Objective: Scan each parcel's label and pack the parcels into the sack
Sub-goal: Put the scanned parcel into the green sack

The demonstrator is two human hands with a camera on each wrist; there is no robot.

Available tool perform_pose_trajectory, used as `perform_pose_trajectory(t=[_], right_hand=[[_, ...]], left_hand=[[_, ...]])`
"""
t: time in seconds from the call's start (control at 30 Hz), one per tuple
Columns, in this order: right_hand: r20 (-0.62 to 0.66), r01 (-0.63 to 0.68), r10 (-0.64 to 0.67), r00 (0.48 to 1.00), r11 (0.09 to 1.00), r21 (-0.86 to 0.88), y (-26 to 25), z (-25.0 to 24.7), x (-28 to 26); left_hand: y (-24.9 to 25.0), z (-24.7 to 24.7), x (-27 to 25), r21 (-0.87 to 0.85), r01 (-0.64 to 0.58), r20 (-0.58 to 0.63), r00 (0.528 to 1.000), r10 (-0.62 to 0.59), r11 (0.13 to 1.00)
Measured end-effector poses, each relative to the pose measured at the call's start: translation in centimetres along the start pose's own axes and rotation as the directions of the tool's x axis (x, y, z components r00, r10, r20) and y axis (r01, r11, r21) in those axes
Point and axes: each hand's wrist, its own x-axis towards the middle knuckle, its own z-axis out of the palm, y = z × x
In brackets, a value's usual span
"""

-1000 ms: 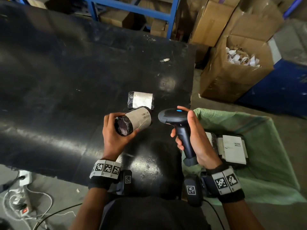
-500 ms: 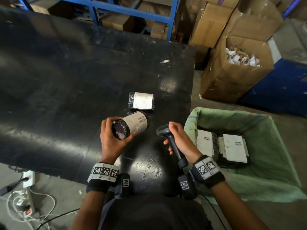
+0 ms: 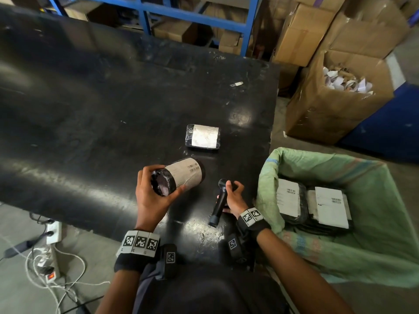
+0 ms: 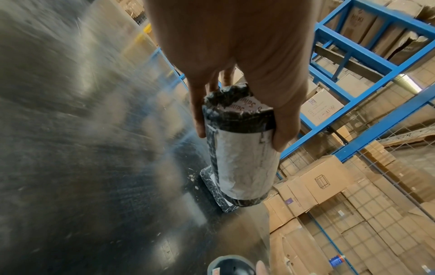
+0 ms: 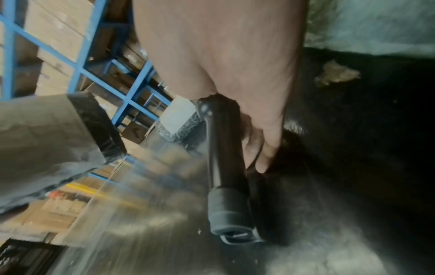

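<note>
My left hand (image 3: 152, 193) grips a round parcel (image 3: 181, 175) (image 4: 242, 160), black wrap with a white label, by its near end just above the black table (image 3: 102, 114). A flat black parcel (image 3: 203, 136) with a white label lies on the table beyond it. My right hand (image 3: 233, 196) holds the black barcode scanner (image 3: 220, 201) (image 5: 226, 167) low at the table's near right part, handle end towards me. The green sack (image 3: 353, 225) stands open to the right of the table, with labelled parcels (image 3: 313, 205) lying inside it.
An open cardboard box (image 3: 335, 96) of paper scraps stands on the floor beyond the sack, with more boxes (image 3: 317, 26) and blue racking (image 3: 192, 12) behind the table. A power strip and cables (image 3: 52, 252) lie on the floor at the left.
My right hand has lowered the scanner from facing the parcel's label down to the table surface. The left hand has kept hold of the round parcel, nearly still.
</note>
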Motion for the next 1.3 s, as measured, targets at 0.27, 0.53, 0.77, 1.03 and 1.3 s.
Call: perform_pose_trajectory(t=[0.27,0.53,0.77,1.03,1.3], right_hand=[[0.077,0.386,-0.379,0.922,0.908,-0.161,-3.4,-4.4,-5.3],[0.367,0.682,-0.602,0.709,0.717,-0.144,-6.9,-9.9,-11.2],[0.238,0.659,-0.616,0.751,0.722,-0.211,-6.3,-14.2,-12.2],[0.123,0.514,-0.505,0.854,0.787,-0.341,-4.3,-24.8,-11.0],[-0.021,0.304,-0.348,0.937,0.844,-0.441,-2.4,-31.9,-1.8]], left_hand=[[1.8,0.4,0.5,-0.269,0.153,0.200,0.975,-0.101,0.951],[5.3,2.8,1.7,-0.451,0.273,0.495,0.869,-0.016,0.850],[8.0,6.6,1.8,-0.473,0.346,0.625,0.780,0.032,0.810],[9.5,15.5,-0.1,-0.262,0.036,0.732,0.658,0.174,0.964],[10.0,26.5,-4.9,0.200,-0.356,0.692,0.711,0.126,0.913]])
